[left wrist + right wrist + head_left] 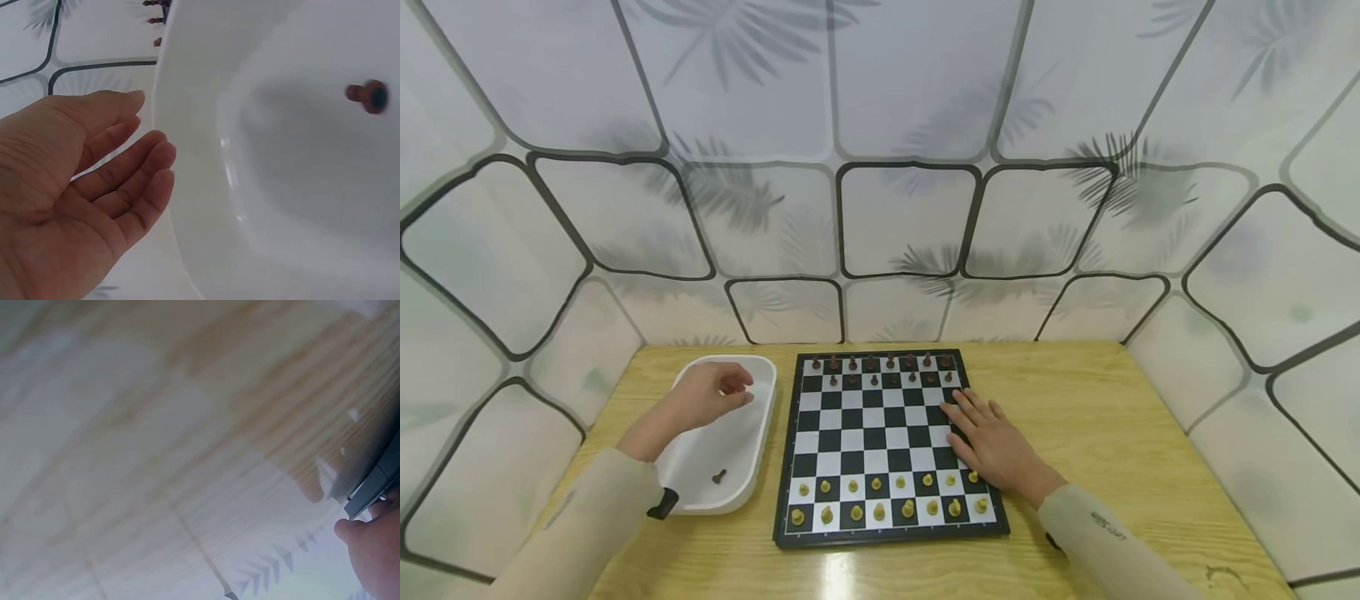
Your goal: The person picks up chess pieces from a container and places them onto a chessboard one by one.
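My left hand (707,396) hovers over the white plastic tray (730,442), fingers loosely bent. In the left wrist view a gap shows between thumb and fingers, with nothing held. One brown chess piece (719,476) lies on its side near the front of the tray; its round dark base faces the left wrist camera. To the right is a black-and-white chessboard (875,437). My right hand (996,446) rests on the board's right edge, fingers extended over its outer squares. Seen from the right wrist, the thumb (369,550) is at the board's dark side.
Two rows of brown pieces (891,362) stand along the board's far side. Two rows of yellow pieces (907,507) stand along the near side, a few close to my right wrist. The wooden table (1097,417) meets a patterned wall (898,308) at the back.
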Demonstrator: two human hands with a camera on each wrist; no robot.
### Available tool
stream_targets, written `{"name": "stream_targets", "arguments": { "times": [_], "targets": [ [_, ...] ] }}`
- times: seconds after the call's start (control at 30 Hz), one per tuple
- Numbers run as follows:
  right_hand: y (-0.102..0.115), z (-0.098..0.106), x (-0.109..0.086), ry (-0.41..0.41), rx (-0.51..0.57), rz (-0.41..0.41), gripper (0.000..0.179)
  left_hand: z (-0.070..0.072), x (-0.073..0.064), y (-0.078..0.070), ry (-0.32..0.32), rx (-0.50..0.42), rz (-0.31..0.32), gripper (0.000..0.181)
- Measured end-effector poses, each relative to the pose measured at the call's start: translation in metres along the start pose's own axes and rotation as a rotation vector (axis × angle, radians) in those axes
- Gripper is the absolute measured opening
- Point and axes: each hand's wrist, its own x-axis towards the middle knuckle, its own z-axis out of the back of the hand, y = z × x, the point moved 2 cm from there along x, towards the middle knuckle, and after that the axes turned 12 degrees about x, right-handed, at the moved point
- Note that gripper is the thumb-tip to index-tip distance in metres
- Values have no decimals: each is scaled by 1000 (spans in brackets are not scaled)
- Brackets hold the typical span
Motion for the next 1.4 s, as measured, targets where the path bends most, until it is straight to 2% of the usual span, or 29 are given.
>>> {"name": "stream_targets", "arguments": {
  "times": [0.17, 0.37, 0.8, 1.0, 1.13, 1.27, 1.4],
  "targets": [
    [1, 1, 0, 1, -4, -1, 61, -6, -15, 3, 66, -14, -12, 12],
    [1, 1, 0, 3, -5, 2, 61, -20, -30, 8, 187, -67, -19, 10],
    [-1, -1, 0, 11, 7, -7, 61, -38, -48, 11, 317, -121, 55, 18],
    [1, 1, -1, 9, 10, -8, 60, -40, -53, 11, 340, -88, 34, 25],
    [1, 1, -1, 8, 6, -7, 60, -42, -55, 12, 352, -79, 26, 22],
    [0, -1, 0, 3, -5, -4, 61, -43, -56, 13, 373, -91, 46, 20],
    [-1, -2, 0, -2, -4, -3, 61, -41, -56, 12, 369, -93, 41, 17]
  ]
}}
